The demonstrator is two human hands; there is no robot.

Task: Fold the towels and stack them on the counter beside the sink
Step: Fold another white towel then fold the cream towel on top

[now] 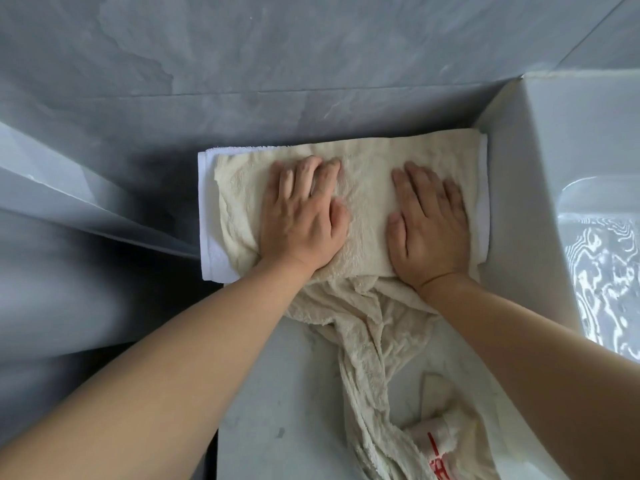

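cream towel point(363, 188) folded atop white towel point(211, 237), tail loose

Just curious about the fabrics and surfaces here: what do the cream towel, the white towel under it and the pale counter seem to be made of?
The cream towel looks like looped terry cloth, probably cotton: nubby, matte pile. The white folded towel beneath seems the same, with a fine fuzzy edge. The pale counter looks like smooth stone or a marble-like composite, faintly veined.

We see soft, even daylight, bright glare rippling on the sink point(602, 271) at right, deep shadow lower left, and wide-angle stretching at the edges.
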